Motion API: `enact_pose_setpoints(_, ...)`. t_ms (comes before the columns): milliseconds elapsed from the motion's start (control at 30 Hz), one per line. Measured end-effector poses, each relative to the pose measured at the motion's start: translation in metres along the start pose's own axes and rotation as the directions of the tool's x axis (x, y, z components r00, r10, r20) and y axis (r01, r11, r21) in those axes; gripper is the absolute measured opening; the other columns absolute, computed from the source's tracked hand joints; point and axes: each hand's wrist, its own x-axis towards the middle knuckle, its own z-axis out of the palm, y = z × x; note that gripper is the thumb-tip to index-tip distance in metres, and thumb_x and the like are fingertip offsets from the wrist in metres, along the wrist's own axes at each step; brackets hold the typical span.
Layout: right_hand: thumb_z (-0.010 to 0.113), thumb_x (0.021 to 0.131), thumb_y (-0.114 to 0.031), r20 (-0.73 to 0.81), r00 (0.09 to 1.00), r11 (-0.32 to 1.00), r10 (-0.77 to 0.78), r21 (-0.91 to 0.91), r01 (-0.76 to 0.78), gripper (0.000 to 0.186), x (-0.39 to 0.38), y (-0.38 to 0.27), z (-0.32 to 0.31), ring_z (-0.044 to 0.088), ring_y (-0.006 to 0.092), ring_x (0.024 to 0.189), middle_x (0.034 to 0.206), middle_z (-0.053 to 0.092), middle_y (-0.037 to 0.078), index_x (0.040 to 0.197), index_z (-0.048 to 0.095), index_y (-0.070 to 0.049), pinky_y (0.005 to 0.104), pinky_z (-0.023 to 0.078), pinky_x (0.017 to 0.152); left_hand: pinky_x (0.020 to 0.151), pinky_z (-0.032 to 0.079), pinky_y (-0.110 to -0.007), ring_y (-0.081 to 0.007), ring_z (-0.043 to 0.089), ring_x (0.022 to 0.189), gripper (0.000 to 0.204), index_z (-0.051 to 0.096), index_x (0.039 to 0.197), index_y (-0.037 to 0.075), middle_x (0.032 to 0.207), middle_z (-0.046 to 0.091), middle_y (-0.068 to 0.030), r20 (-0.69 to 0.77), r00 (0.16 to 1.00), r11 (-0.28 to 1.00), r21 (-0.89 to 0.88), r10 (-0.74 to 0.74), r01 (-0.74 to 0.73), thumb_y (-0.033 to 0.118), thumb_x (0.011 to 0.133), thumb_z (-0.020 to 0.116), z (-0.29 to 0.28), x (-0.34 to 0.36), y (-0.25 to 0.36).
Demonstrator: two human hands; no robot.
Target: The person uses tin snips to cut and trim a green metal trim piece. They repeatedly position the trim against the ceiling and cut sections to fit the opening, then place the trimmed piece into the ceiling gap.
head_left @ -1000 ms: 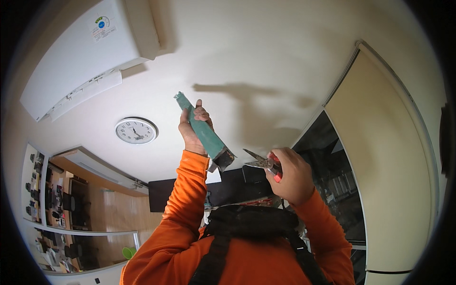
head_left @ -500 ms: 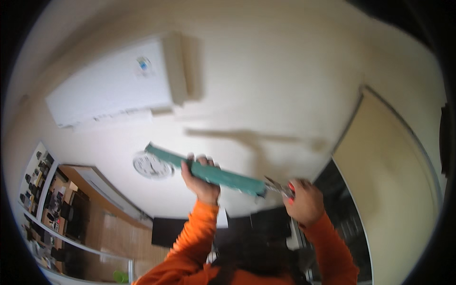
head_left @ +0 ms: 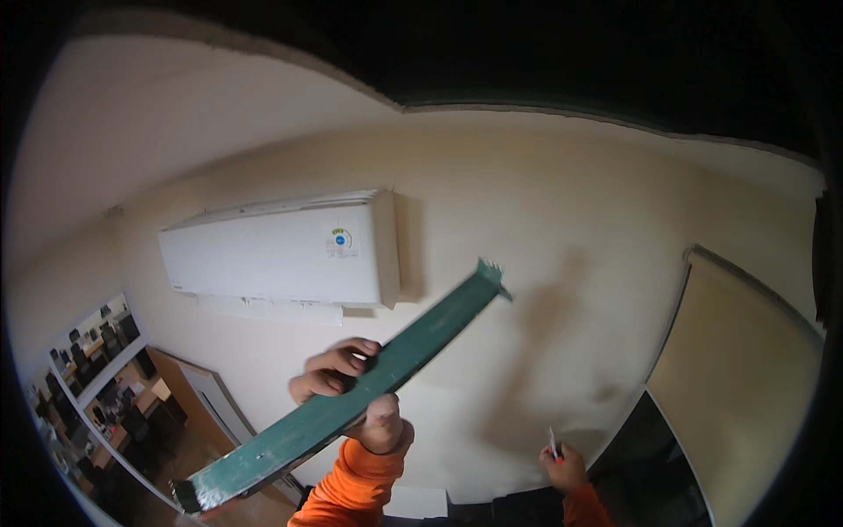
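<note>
A long green metal channel (head_left: pixel 421 342) slants up to the right in front of me, its paint scuffed. My left hand (head_left: pixel 381 427) is closed around its middle, fingers over the upper edge and thumb on the lower. The far end of the channel has a jagged, bent-out lip. Low on the right, my right hand (head_left: pixel 567 467) grips red-handled pliers (head_left: pixel 553 444), whose metal jaws point upward. They are well apart from the channel, and most of the handles are hidden in my fist.
A white wall air conditioner (head_left: pixel 281 250) hangs at the upper left. Overhead is a dark ceiling opening (head_left: pixel 571 53) with a rough edge. A beige roller blind (head_left: pixel 738 395) covers the right side. Glass panes and an office with desks (head_left: pixel 123 404) lie at the lower left.
The channel has swung from sloping down rightward to sloping up rightward, and it is nearer. My right hand with the pliers has moved down, away from the channel's end. The view has tilted up.
</note>
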Motion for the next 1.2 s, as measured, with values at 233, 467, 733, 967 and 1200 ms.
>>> enact_pose_setpoints(233, 0.067, 0.093, -0.04, 0.266, 0.957, 0.984, 0.119, -0.162, -0.077, 0.036, -0.096, 0.16, 0.086, 0.072, 0.0306, 0.081, 0.087, 0.073, 0.014, 0.097, 0.073, -0.006, 0.0451, 0.055, 0.079, 0.077, 0.06, -0.037, -0.0268, 0.068, 0.084, 0.062, 0.039, 0.11, 0.009, 0.096, 0.06, -0.0136, 0.22, 0.909, 0.934, -0.03, 0.354, -0.357, 0.014, 0.078, 0.092, 0.107, 0.095, 0.007)
enact_pose_setpoints(467, 0.067, 0.092, -0.04, 0.345, 0.869, 0.933, 0.356, -0.189, -0.307, 0.035, -0.137, 0.23, 0.1, 0.072, 0.0318, 0.08, 0.086, 0.073, 0.015, 0.096, 0.073, -0.006, 0.0455, 0.056, 0.079, 0.066, 0.058, -0.024, -0.0144, 0.07, 0.072, 0.047, 0.053, 0.106, 0.007, 0.087, 0.07, -0.0093, 0.438, 0.67, 0.723, 0.061, 0.6, -0.688, 0.0, 0.078, 0.089, 0.14, 0.143, -0.022)
enact_pose_setpoints(733, 0.067, 0.092, -0.04, 0.365, 0.825, 0.901, 0.432, -0.151, -0.406, 0.035, -0.144, 0.274, 0.111, 0.072, 0.0331, 0.08, 0.086, 0.073, 0.015, 0.095, 0.073, -0.006, 0.046, 0.056, 0.078, 0.079, 0.059, -0.027, -0.0145, 0.074, 0.081, 0.031, 0.068, 0.099, 0.006, 0.092, 0.076, -0.0072, 0.343, 0.763, 0.754, 0.191, 0.548, -0.628, 0.011, 0.08, 0.092, 0.169, 0.149, -0.013)
enact_pose_setpoints(967, 0.067, 0.091, -0.04, 0.38, 0.788, 0.872, 0.485, -0.139, -0.469, 0.035, -0.145, 0.297, 0.12, 0.072, 0.0342, 0.08, 0.085, 0.073, 0.015, 0.094, 0.072, -0.006, 0.0464, 0.056, 0.078, 0.08, 0.058, -0.027, -0.0147, 0.075, 0.083, 0.041, 0.069, 0.099, 0.007, 0.092, 0.077, -0.0053, 0.409, 0.666, 0.499, 0.447, 0.625, -0.743, 0.025, 0.075, 0.097, 0.173, 0.169, -0.035)
enact_pose_setpoints(1200, 0.067, 0.091, -0.04, 0.374, 0.75, 0.83, 0.546, -0.122, -0.544, 0.035, -0.154, 0.325, 0.136, 0.072, 0.0354, 0.08, 0.085, 0.073, 0.016, 0.093, 0.072, -0.006, 0.0468, 0.056, 0.077, 0.075, 0.058, -0.024, -0.0139, 0.074, 0.078, 0.04, 0.068, 0.096, 0.009, 0.087, 0.076, -0.0042, 0.412, 0.683, 0.478, 0.499, 0.603, -0.723, 0.032, 0.078, 0.095, 0.177, 0.167, -0.041)
